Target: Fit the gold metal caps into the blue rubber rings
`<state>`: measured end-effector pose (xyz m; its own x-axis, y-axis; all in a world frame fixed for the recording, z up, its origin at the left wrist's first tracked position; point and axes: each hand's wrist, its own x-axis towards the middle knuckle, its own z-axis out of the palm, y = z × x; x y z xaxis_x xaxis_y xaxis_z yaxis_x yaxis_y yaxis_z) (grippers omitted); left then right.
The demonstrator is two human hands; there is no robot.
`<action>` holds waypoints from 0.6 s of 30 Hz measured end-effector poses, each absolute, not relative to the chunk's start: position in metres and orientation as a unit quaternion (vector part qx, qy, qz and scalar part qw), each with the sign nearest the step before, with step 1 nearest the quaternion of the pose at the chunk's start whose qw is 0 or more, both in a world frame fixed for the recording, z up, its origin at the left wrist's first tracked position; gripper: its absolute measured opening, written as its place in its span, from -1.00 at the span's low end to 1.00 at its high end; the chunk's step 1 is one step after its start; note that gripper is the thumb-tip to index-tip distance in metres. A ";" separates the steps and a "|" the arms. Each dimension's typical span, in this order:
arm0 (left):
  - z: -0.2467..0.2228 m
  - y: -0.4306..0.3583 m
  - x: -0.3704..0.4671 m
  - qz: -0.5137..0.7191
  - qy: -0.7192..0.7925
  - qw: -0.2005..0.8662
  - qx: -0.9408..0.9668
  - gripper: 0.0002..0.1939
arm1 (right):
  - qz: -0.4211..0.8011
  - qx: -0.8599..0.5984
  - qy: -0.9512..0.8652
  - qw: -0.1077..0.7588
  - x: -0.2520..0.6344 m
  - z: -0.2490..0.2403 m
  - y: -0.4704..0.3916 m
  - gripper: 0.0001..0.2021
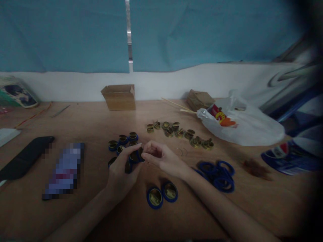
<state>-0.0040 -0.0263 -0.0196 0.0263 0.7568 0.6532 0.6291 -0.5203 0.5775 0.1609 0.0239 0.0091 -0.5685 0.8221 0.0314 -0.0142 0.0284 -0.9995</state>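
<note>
My left hand [121, 173] is closed around a round brass-coloured piece with a dark blue rim [135, 156], its thumb and fingers at the rim. My right hand [163, 157] pinches at the right edge of the same piece; whatever detail lies between those fingertips is hidden. Behind and beside my left hand are several similar blue-rimmed pieces [123, 139], partly covered by it. Nearer to me lie two more blue-rimmed brass pieces [154, 197], side by side. Several brass pieces without blue rims [169, 131] stand beyond my right hand. Loose blue rings [223, 178] are heaped right of my right forearm.
At the back stand an open cardboard box [121, 101] and a brown packet [200, 99]. A white plastic bag [254, 124] and a blue Pepsi package [290, 156] lie right. Thin bent wires [181, 151], a blurred phone-like object [64, 171] and a black case [25, 158] also lie there.
</note>
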 end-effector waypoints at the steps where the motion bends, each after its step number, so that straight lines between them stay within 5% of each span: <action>1: -0.020 -0.027 -0.004 0.502 0.483 0.061 0.715 -0.52 | 0.621 -0.324 -0.631 0.335 0.161 0.008 0.024 -0.65; 18: -0.022 -0.029 -0.003 0.519 0.455 0.096 0.717 -0.46 | 0.673 -0.360 -0.557 0.327 0.160 0.006 0.029 -0.76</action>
<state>-0.0031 -0.0287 -0.0215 0.0477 0.7516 0.6579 0.5531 -0.5683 0.6092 0.1605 0.0285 0.0065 -0.5260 0.8420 -0.1201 -0.0395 -0.1652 -0.9855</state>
